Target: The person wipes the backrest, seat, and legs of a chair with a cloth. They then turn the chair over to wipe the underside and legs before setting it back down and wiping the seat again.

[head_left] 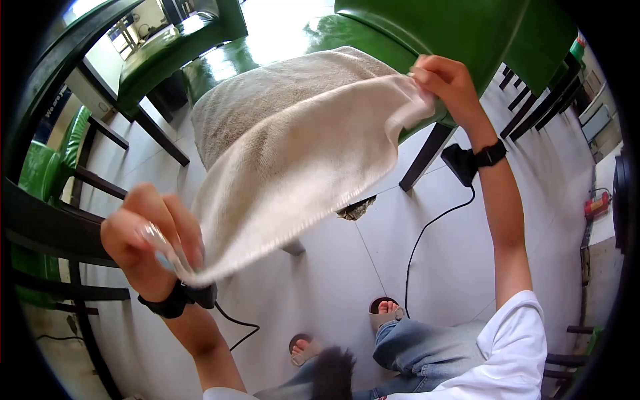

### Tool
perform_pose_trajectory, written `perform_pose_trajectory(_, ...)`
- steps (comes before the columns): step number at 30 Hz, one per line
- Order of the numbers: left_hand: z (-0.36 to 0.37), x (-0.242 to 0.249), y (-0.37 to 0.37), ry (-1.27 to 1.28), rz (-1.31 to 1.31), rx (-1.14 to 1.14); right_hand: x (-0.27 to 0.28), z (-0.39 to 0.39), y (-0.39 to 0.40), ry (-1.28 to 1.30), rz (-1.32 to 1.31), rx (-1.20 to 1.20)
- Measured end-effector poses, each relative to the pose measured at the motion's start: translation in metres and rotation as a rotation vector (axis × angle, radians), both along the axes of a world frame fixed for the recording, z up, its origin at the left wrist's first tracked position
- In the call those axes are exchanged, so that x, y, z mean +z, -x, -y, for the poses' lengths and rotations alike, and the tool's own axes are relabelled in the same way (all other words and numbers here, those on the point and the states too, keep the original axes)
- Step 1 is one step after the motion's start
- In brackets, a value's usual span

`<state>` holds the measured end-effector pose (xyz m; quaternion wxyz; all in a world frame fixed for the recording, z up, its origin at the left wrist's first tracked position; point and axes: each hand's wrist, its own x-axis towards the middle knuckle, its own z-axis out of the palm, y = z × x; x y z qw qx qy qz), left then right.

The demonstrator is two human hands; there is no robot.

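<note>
A glossy green table (280, 40) stood on dark legs over a pale tiled floor (453, 253). Green padded chairs (167, 57) sat at the upper left, and another green chair (40, 173) with a dark frame stood at the left edge. A black cable (427, 230) curled across the tiles. Two feet in sandals (385, 312) rested on the floor, below blue jeans (427, 347) and a white sleeve (513, 347).
</note>
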<state>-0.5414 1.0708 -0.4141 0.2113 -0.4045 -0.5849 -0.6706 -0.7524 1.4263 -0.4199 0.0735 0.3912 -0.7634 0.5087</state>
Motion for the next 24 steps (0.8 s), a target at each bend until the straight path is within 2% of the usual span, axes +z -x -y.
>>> perform_pose_trajectory(1, 0.000, 0.002, -0.004, -0.001, 0.062, -0.106, 0.004, -0.008, -0.004, 0.028, 0.159, 0.052)
perform_pose_trajectory(2, 0.013, 0.008, 0.004, 0.102, 0.089, -0.392, 0.007, -0.014, -0.004, 0.066, 0.266, 0.213)
perform_pose_trajectory(3, 0.022, 0.012, 0.012, 0.202, 0.089, -0.566, 0.012, -0.013, -0.004, 0.052, 0.276, 0.179)
perform_pose_trajectory(5, 0.036, -0.007, 0.017, 0.033, 0.151, -0.485, 0.019, -0.010, -0.005, 0.028, 0.294, 0.107)
perform_pose_trajectory(7, 0.048, -0.015, 0.034, 0.245, 0.269, 0.587, 0.012, -0.001, 0.017, -0.089, 0.067, -0.077)
perform_pose_trajectory(9, 0.050, -0.023, 0.074, 0.360, 0.279, 0.872, 0.010, 0.015, 0.028, -0.156, -0.062, -0.222)
perform_pose_trajectory(11, 0.060, -0.038, 0.097, 0.455, 0.506, 0.919, 0.013, 0.022, 0.043, -0.289, -0.015, -0.231)
perform_pose_trajectory(12, 0.062, -0.044, 0.104, 0.454, 0.642, 0.845, 0.014, 0.027, 0.049, -0.344, 0.008, -0.258)
perform_pose_trajectory(13, 0.067, -0.049, 0.108, 0.503, 0.654, 0.886, 0.016, 0.031, 0.053, -0.401, 0.030, -0.285)
perform_pose_trajectory(14, 0.064, -0.047, 0.109, 0.551, 0.666, 0.928, 0.022, 0.033, 0.054, -0.390, 0.156, -0.167)
perform_pose_trajectory(15, 0.062, -0.045, 0.109, 0.599, 0.678, 0.971, 0.024, 0.036, 0.054, -0.428, 0.163, -0.148)
perform_pose_trajectory(19, 0.067, -0.029, 0.100, 0.613, 0.676, 0.839, 0.029, 0.044, 0.045, -0.525, 0.193, -0.095)
perform_pose_trajectory(22, 0.072, -0.011, 0.102, 0.510, 0.689, 0.749, 0.042, 0.044, 0.046, -0.539, 0.277, -0.005)
perform_pose_trajectory(24, 0.074, 0.011, 0.108, 0.448, 0.696, 0.654, 0.050, 0.042, 0.046, -0.417, 0.220, -0.013)
